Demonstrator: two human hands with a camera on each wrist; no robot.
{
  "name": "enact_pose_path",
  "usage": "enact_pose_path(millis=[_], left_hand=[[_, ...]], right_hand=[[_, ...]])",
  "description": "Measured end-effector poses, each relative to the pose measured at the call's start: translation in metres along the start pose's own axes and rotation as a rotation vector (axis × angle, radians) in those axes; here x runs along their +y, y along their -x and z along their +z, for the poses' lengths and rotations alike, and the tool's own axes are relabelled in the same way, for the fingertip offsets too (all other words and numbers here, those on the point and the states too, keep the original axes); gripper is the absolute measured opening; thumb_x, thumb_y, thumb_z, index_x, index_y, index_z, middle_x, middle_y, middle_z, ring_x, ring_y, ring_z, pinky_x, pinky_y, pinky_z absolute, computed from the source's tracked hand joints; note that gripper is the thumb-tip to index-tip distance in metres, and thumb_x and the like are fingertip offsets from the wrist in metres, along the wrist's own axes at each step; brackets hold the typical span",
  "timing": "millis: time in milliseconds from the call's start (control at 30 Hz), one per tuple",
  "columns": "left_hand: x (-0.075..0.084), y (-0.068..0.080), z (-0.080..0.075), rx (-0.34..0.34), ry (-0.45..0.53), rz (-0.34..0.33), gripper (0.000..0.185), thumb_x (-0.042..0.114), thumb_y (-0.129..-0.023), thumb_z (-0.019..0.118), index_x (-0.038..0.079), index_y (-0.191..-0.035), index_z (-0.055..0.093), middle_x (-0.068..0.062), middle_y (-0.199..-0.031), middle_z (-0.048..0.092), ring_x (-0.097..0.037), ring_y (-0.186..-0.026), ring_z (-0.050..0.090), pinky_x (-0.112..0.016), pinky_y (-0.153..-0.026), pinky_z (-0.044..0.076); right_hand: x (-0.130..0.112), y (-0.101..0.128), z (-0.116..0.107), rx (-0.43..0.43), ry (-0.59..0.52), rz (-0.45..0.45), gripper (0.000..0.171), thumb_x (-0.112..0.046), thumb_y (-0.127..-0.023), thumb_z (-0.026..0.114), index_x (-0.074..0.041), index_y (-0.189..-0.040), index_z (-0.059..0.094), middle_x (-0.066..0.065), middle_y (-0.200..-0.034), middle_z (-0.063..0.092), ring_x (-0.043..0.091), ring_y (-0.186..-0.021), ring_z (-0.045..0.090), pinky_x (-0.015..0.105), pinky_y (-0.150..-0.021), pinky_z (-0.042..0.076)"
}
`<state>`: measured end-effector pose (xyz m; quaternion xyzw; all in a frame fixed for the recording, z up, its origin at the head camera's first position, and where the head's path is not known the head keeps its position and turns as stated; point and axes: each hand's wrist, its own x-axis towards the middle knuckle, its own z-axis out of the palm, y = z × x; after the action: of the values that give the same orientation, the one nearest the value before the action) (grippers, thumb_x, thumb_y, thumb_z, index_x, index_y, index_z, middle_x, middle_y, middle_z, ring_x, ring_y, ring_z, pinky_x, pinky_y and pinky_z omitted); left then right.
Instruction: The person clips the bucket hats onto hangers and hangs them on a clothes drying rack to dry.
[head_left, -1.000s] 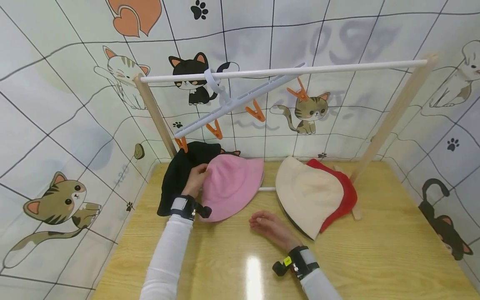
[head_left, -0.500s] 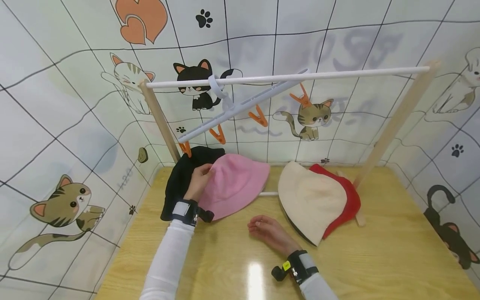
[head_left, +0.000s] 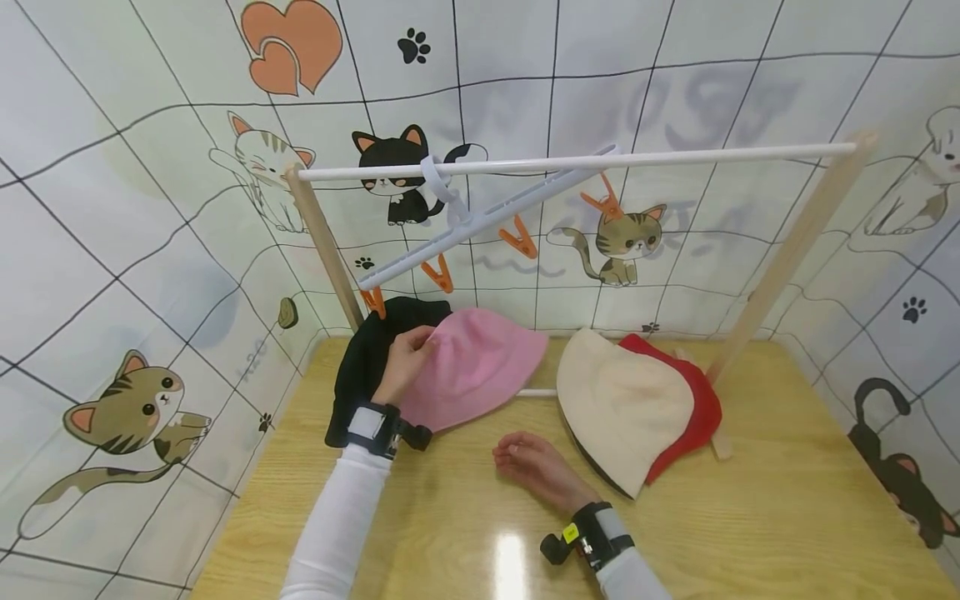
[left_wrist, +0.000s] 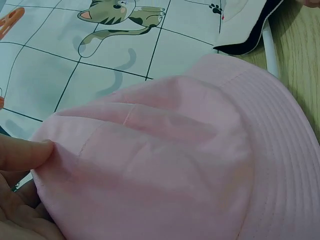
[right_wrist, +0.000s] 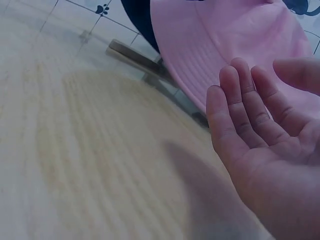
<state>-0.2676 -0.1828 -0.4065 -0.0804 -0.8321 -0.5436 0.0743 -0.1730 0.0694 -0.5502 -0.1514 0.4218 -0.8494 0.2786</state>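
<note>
A pink bucket hat point(head_left: 480, 362) leans at the left of the rack, partly over a black hat point(head_left: 360, 375). My left hand point(head_left: 405, 358) pinches the pink hat at its crown; in the left wrist view the thumb point(left_wrist: 27, 154) presses on the fabric, with the other fingers behind it. Above the table, my right hand point(head_left: 543, 471) hovers with nothing in it, its fingers point(right_wrist: 240, 110) loosely bent. It is between the pink hat and a cream bucket hat point(head_left: 622, 392), which overlaps a red hat point(head_left: 697, 408).
A white rod point(head_left: 675, 157) on wooden posts point(head_left: 795, 250) spans the back. From it hangs a tilted pale hanger point(head_left: 487, 218) with several orange clips point(head_left: 519, 237). The lowest clip is close to the black hat. Patterned cloth covers the walls around the wooden table point(head_left: 450, 533).
The pink hat has risen slightly and tilted to the right with my left hand. My right hand has hardly moved. The head view has shifted a little.
</note>
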Motion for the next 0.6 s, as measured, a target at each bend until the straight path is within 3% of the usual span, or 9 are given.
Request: enact_pose_path(millis=[200, 433, 600], left_hand=[[0.01, 0.003, -0.002, -0.024, -0.034, 0.032, 0.02, 0.004, -0.096, 0.054, 0.0, -0.109, 0.069, -0.014, -0.103, 0.068, -0.027, -0.09, 0.057, -0.037, -0.083, 0.045], [0.025, 0.005, -0.003, -0.044, -0.096, 0.055, 0.021, 0.003, -0.096, 0.054, 0.001, -0.109, 0.07, -0.013, -0.102, 0.068, -0.027, -0.09, 0.057, -0.037, -0.082, 0.045], [0.031, 0.005, -0.003, -0.039, -0.125, 0.043, 0.023, 0.003, -0.096, 0.051, 0.001, -0.109, 0.069, -0.013, -0.1, 0.068, -0.026, -0.088, 0.057, -0.037, -0.08, 0.046]], right_hand=[[-0.012, -0.012, -0.002, -0.046, 0.067, -0.071, 0.029, 0.005, -0.101, 0.036, -0.006, -0.112, 0.06, 0.008, -0.111, 0.063, 0.021, -0.107, 0.059, 0.04, -0.099, 0.042], [-0.039, -0.021, -0.001, -0.073, 0.151, -0.057, 0.03, 0.006, -0.101, 0.034, -0.007, -0.109, 0.06, 0.006, -0.11, 0.062, 0.017, -0.106, 0.058, 0.035, -0.099, 0.042], [-0.062, -0.028, 0.001, -0.031, 0.25, -0.064, 0.022, 0.001, -0.101, 0.04, -0.002, -0.112, 0.059, 0.008, -0.111, 0.062, 0.021, -0.108, 0.058, 0.038, -0.101, 0.04]])
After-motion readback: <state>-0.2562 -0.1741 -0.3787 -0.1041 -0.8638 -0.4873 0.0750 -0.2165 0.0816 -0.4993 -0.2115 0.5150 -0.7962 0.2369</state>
